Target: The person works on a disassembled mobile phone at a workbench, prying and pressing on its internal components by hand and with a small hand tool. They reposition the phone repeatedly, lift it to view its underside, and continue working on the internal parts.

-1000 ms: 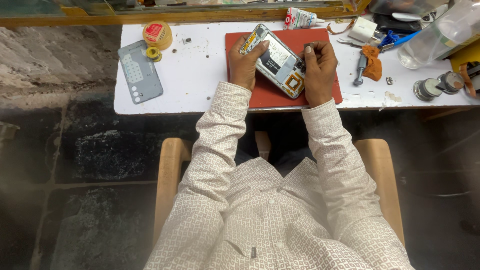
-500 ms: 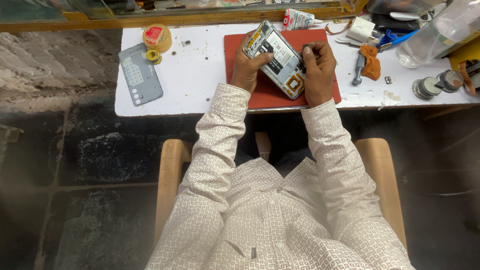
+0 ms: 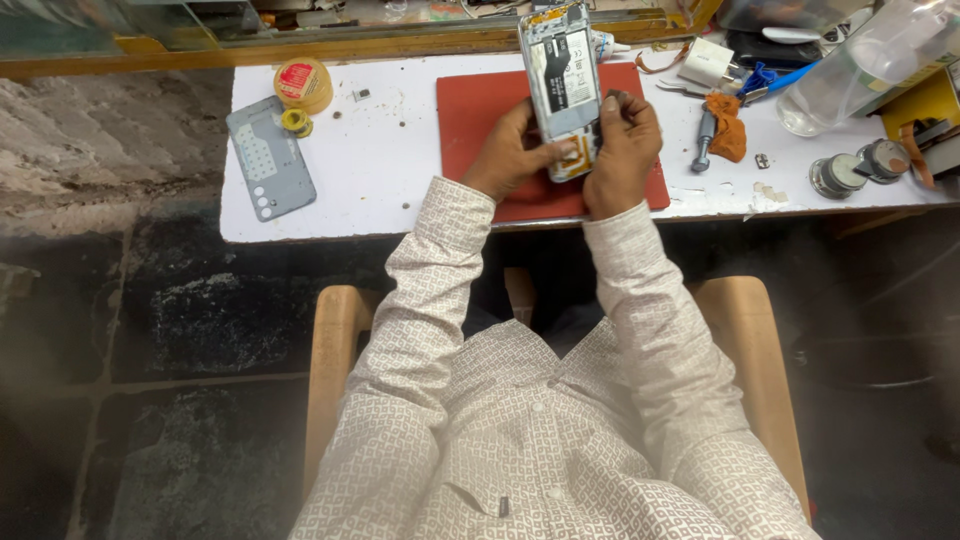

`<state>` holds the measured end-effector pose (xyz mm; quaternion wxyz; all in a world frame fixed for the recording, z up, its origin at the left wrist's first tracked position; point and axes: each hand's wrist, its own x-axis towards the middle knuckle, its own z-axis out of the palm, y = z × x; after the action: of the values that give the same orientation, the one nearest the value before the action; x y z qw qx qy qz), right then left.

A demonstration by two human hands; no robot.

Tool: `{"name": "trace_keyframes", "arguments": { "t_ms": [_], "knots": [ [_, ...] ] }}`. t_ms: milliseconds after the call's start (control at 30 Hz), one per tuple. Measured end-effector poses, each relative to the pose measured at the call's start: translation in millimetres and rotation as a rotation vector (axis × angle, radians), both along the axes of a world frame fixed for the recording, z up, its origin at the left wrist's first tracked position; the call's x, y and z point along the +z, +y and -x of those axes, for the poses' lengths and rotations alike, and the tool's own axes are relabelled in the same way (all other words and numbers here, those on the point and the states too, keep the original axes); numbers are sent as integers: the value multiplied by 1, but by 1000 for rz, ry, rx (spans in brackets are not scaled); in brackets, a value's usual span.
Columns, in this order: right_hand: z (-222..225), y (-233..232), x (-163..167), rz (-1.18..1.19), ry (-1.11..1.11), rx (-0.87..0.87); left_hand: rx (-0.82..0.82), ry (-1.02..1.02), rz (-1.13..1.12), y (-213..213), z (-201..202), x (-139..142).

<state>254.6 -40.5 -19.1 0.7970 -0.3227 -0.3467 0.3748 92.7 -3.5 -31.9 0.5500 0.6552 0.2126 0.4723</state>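
An opened phone with its back cover off, showing battery and boards, is held upright and lengthwise over a red mat on the white table. My left hand grips its lower left edge. My right hand is closed at the phone's lower right side, fingers pinched against its edge; whether a small tool is in them I cannot tell. Both sleeves are white with a small pattern.
A grey phone back cover lies at the table's left, next to a tape roll and a small yellow ring. To the right are a screwdriver with an orange cloth, a white charger, a clear bottle and round metal parts.
The phone has turned from a slanted, flat position on the mat to upright and lengthwise, raised in both hands. The view has also shifted slightly.
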Motion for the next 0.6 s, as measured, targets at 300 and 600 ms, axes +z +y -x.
{"name": "trace_keyframes", "arguments": {
  "t_ms": [300,600],
  "knots": [
    [-4,-18,11,84,-83,62,-166,47,138,-6,79,45],
    [-10,-36,44,118,-284,336,-92,593,11,4,123,97]
  ]
}}
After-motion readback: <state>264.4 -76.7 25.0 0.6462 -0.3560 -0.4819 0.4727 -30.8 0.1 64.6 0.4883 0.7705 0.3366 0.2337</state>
